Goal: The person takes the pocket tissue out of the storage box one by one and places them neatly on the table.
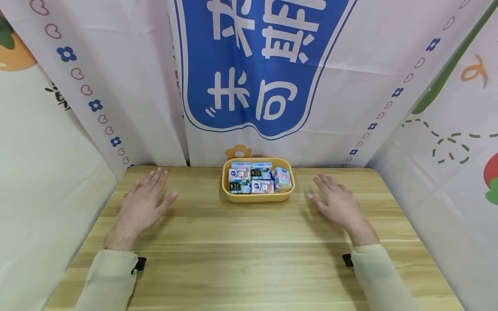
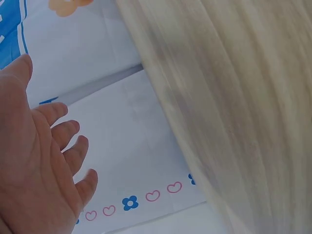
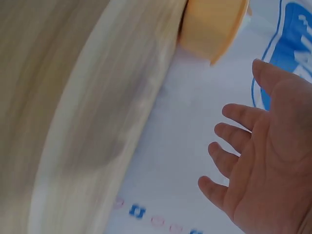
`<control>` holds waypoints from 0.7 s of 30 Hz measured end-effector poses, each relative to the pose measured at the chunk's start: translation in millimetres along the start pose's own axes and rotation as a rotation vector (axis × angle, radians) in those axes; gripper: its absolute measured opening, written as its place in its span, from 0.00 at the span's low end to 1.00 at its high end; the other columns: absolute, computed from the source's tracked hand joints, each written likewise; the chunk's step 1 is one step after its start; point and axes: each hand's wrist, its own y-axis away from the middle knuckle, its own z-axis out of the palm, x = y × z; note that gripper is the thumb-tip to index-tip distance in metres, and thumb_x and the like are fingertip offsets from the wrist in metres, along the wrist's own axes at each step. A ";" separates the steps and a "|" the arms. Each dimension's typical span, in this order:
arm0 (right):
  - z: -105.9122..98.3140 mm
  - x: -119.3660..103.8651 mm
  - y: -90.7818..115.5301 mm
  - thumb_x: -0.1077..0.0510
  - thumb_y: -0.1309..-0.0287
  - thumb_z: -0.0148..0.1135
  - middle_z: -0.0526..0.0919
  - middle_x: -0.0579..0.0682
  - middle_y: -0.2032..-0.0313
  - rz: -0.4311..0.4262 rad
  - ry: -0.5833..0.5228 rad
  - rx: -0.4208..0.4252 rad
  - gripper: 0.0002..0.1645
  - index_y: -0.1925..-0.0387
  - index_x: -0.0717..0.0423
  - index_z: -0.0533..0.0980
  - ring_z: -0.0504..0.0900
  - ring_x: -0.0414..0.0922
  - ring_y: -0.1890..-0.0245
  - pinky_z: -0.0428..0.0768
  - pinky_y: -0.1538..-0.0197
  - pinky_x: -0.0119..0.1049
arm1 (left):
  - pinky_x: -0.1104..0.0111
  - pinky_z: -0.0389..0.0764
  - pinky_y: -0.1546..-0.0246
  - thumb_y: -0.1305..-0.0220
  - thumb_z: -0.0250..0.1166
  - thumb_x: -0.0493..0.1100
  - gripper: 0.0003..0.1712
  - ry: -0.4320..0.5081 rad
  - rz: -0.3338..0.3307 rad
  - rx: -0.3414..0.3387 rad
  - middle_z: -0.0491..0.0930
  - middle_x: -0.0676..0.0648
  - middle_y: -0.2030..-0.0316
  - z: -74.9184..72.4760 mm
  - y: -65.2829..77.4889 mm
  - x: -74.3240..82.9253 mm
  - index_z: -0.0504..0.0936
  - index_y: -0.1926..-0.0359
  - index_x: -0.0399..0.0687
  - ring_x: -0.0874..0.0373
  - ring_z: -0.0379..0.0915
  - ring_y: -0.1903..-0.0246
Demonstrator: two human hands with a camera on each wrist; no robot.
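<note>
A yellow basket stands at the back middle of the wooden table, packed with several small printed boxes; one box leans at its right side. To the left of the basket, my left hand is held over the table, palm down, fingers extended and thumb out to the side. My right hand hovers on the basket's right, nearer to it, with fingers stretched too. Neither hand holds anything. In the right wrist view, the basket's end shows beyond the thumb.
The table has light wood grain and ends at a white printed cloth hanging behind it. More cloth walls flank both sides. Dark wrist straps show at the cuffs of the pale sleeves.
</note>
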 end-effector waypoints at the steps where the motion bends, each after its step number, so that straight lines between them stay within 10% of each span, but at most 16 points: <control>1: 2.9 -4.9 -3.4 0.35 0.08 0.55 0.54 0.65 0.05 -0.011 -0.004 -0.002 0.49 0.06 0.59 0.57 0.56 0.69 0.05 0.56 0.05 0.75 | 0.26 0.44 0.06 0.05 0.44 0.72 0.53 -0.001 0.002 -0.005 0.45 0.30 0.05 0.6 0.2 0.6 0.45 0.04 0.39 0.25 0.45 0.06; 21: 29.8 -58.4 -54.2 0.26 0.13 0.59 0.60 0.68 0.08 -0.002 -0.104 -0.050 0.59 0.07 0.65 0.57 0.65 0.69 0.08 0.67 0.07 0.67 | 0.28 0.46 0.05 0.06 0.45 0.72 0.53 -0.006 0.024 -0.045 0.44 0.33 0.04 8.0 -2.5 12.9 0.48 0.04 0.39 0.28 0.46 0.05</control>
